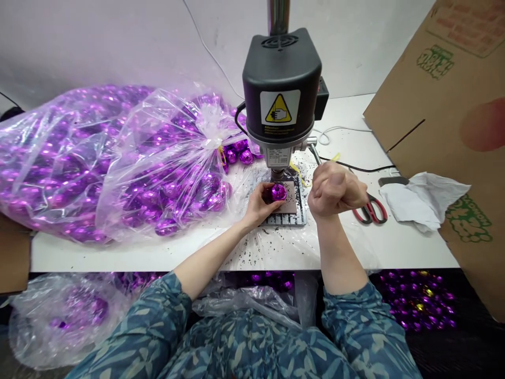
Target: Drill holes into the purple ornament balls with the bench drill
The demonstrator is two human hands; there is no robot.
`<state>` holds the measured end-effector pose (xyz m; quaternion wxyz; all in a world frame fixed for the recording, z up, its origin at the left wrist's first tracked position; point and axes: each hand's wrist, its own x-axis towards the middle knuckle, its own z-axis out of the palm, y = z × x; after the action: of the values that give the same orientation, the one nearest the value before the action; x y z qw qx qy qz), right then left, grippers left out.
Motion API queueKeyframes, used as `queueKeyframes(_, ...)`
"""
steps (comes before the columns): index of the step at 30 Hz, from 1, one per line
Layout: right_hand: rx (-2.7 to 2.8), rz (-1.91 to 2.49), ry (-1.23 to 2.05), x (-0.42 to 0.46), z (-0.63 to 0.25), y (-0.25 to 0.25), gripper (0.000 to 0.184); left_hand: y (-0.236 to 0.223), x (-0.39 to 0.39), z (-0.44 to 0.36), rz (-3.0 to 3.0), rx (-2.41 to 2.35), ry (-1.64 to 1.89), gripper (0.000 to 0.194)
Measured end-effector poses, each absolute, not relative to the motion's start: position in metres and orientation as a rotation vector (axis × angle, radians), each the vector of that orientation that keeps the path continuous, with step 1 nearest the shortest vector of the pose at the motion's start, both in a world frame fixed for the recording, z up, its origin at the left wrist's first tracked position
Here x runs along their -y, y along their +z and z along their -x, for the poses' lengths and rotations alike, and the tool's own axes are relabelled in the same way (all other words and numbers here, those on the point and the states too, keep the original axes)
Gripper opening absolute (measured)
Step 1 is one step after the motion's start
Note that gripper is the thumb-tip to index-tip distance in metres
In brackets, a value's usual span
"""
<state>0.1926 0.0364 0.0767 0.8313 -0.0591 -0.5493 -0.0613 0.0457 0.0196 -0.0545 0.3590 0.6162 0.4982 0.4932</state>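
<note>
The tip of the drill [281,79] cannot be made out above the ball, so whether the two touch is unclear. The far end of the drill's lever [314,152] disappears behind the right hand [337,190], and the drill's post [278,16] is cut off at the top. A big clear bag [98,168] of purple balls fills the tabletop [158,258] left of the drill — its outer end runs out of view. Right of the drill lie scissors [371,211] with red-and-black handles, partly covered by the right hand, then crumpled white paper [426,202] against a cardboard box [442,105], which is also cut off. Dark crumbs are scattered around the drill's base [302,208]. The right hand is closed in a fist at the lever, its grip hidden by the knuckles. The left hand [262,202] is partly curled, thumb and fingers pinching one purple ball [279,192] — it sits at the fingertips, directly below the drill, over a flat pad [292,202] on the base.
</note>
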Motion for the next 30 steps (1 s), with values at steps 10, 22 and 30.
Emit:
queueKeyframes(10, 1.124, 0.511, 0.206, -0.04, -0.184, 0.155, 0.063, -0.024, 0.009, -0.034, -1.598, -1.35, 1.174, 0.048)
queueKeyframes(22, 1.095, 0.529, 0.152, -0.046, -0.186, 0.15, 0.067, 0.011, 0.079, 0.034, -2.068, -0.954, 0.44, 0.02)
queueKeyframes(30, 1.095, 0.533, 0.098, -0.043, -0.186, 0.149, 0.066, -0.003, -0.146, 0.012, -1.555, -1.892, 1.148, 0.013)
